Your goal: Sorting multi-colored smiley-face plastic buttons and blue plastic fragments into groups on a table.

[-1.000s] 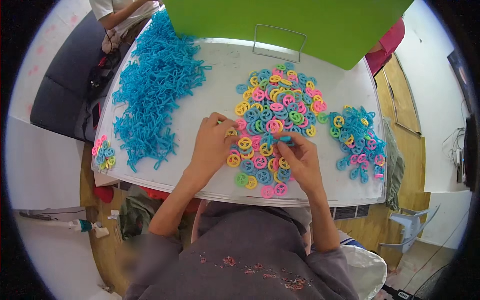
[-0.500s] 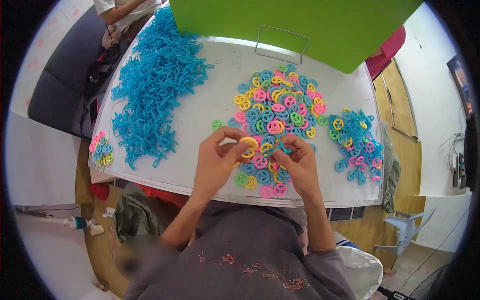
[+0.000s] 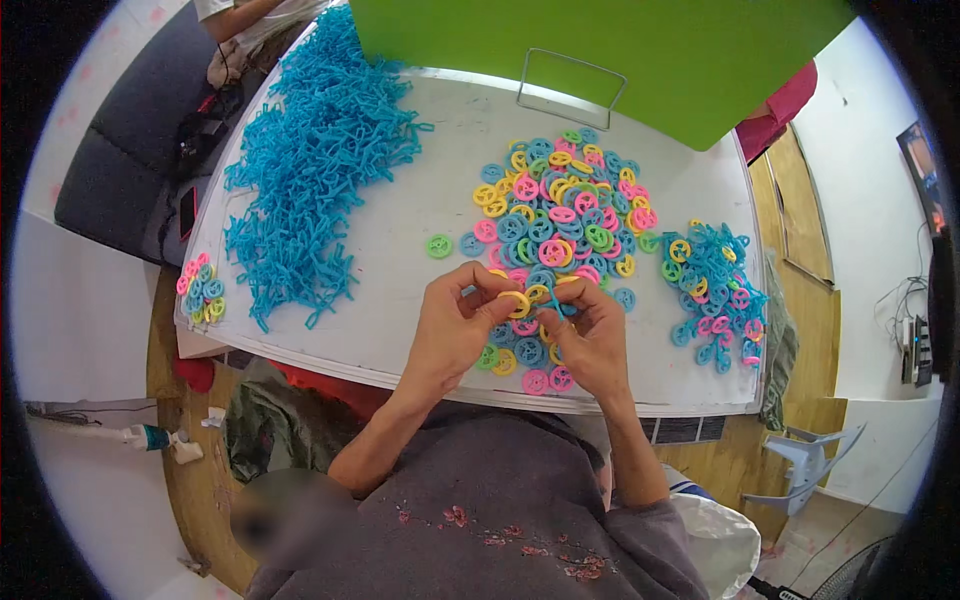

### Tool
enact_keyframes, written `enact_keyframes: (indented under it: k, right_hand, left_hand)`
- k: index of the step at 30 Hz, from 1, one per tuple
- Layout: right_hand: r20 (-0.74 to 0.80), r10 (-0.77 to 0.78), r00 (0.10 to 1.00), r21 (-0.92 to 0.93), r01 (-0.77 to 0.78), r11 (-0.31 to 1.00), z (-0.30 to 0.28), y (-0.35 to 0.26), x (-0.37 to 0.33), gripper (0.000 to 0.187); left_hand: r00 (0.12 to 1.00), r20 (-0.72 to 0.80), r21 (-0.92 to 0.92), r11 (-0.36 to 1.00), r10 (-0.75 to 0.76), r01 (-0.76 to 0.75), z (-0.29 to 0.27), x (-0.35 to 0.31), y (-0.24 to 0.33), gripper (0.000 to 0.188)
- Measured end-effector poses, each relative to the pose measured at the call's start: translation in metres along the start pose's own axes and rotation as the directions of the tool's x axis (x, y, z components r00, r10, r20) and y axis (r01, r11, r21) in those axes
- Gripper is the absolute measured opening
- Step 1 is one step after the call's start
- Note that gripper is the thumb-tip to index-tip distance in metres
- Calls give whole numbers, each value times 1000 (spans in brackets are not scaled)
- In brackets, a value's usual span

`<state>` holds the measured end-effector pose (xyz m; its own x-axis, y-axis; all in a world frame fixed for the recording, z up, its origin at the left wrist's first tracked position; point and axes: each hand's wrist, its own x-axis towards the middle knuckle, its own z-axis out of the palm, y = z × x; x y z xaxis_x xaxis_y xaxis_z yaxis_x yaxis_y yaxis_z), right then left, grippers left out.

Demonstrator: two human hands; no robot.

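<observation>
Between the thumb and fingers of my left hand (image 3: 452,330) is a small yellow plastic wheel (image 3: 515,305). My right hand (image 3: 592,340) pinches a thin blue plastic link (image 3: 556,302), close beside the wheel; whether the two touch I cannot tell. Both hands are over the near part of a heap of small spoked wheels (image 3: 553,225) in pink, yellow, green and blue, and they hide some of it. A lone green wheel (image 3: 439,246) lies left of the heap.
A long pile of blue links (image 3: 310,170) covers the table's left side. At right sits a pile of links with wheels (image 3: 712,290); a few wheels (image 3: 203,290) lie at the left edge. A green panel (image 3: 600,60) rises at the back. Another person's arm (image 3: 240,18) shows far left.
My left hand has moved right, bringing the yellow wheel up close to the blue link. My right hand has shifted only slightly. The whole view has moved a little.
</observation>
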<state>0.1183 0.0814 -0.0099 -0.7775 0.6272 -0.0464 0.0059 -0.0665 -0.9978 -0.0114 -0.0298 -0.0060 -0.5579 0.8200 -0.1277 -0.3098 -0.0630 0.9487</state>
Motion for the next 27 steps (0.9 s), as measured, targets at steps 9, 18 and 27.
enact_keyframes:
  k: [9, 18, 27]
  right_hand:
    - [-109, -199, 974, -146, 183, 972, 0, 15, -2, 15]
    - [-90, 80, 993, 4, -80, 997, -1, 7, 2, 14]
    - [-146, 8, 989, -63, -17, 998, 1, 19, 2, 16]
  left_hand:
    - [993, -17, -6, 993, -119, 119, 7, 4, -2, 9]
    - [884, -44, 572, 737, 465, -360, 17, 3, -20, 19]
    - [993, -117, 159, 987, -11, 30, 19, 5, -10, 15]
